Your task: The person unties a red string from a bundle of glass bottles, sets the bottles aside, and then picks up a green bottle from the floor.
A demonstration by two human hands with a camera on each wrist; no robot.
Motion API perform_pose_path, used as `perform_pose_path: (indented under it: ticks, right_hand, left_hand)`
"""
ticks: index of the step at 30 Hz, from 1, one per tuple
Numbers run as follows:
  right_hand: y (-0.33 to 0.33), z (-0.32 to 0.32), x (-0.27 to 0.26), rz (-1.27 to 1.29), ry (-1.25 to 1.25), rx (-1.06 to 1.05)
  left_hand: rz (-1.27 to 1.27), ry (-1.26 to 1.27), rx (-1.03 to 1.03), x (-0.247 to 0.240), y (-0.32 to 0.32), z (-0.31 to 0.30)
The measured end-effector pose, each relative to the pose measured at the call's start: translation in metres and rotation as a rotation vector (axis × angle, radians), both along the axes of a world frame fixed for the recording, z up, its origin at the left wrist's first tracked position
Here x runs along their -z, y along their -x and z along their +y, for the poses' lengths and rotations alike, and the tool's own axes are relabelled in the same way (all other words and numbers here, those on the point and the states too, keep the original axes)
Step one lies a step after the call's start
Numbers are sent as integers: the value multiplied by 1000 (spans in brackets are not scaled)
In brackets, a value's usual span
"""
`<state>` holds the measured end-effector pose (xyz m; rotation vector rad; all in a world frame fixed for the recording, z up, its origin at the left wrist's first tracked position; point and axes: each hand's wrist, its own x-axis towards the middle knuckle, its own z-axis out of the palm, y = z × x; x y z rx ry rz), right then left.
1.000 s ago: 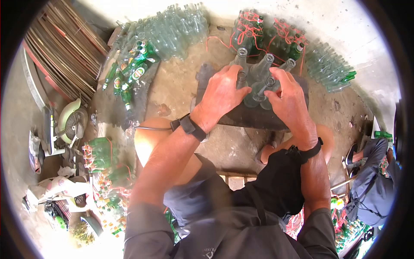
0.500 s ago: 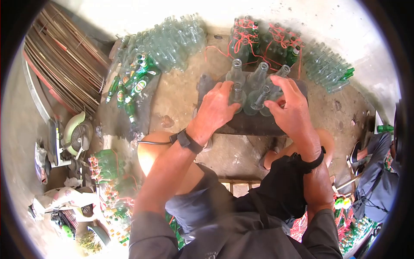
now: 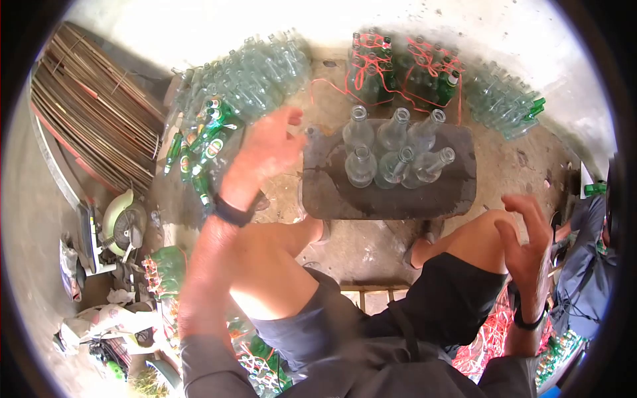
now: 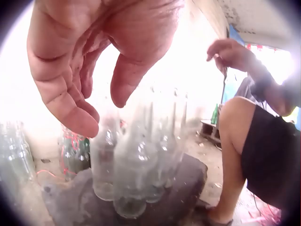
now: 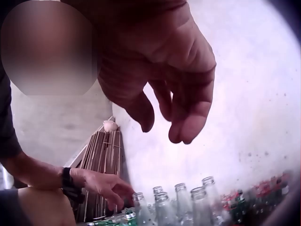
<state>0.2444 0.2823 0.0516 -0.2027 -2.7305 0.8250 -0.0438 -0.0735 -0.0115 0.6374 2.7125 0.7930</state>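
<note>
Several clear glass bottles (image 3: 396,166) stand in two close rows on a dark, round-cornered board (image 3: 325,192). In the head view the front right bottle (image 3: 430,169) slants to the right. My left hand (image 3: 272,142), blurred, is in the air left of the bottles, its fingers loosely bent around nothing. The left wrist view has its thumb and fingertips apart, above the bottles. Over by the right knee hangs my right hand (image 3: 527,242), thumb and fingers spread, holding nothing. It is away from the board.
Clear bottles (image 3: 265,73) crowd the floor at the back left, beside green labelled bottles (image 3: 192,149). Bundles tied with red string (image 3: 371,63) stand by the wall, and more clear bottles (image 3: 501,99) sit at the back right. Long thin strips (image 3: 99,99) lean at the far left.
Both hands have let go of the bottles. The left hand has moved left, and the right hand has drawn back to the right towards the knee. The bottles remain on the board.
</note>
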Motion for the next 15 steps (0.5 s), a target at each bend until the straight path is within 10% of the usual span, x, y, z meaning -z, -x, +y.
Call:
perform_pose_path:
  ticks: [15]
  right_hand:
    - [5,25,60,-164,-132,-47]
  left_hand:
    - [274,298,-210,123,243,26]
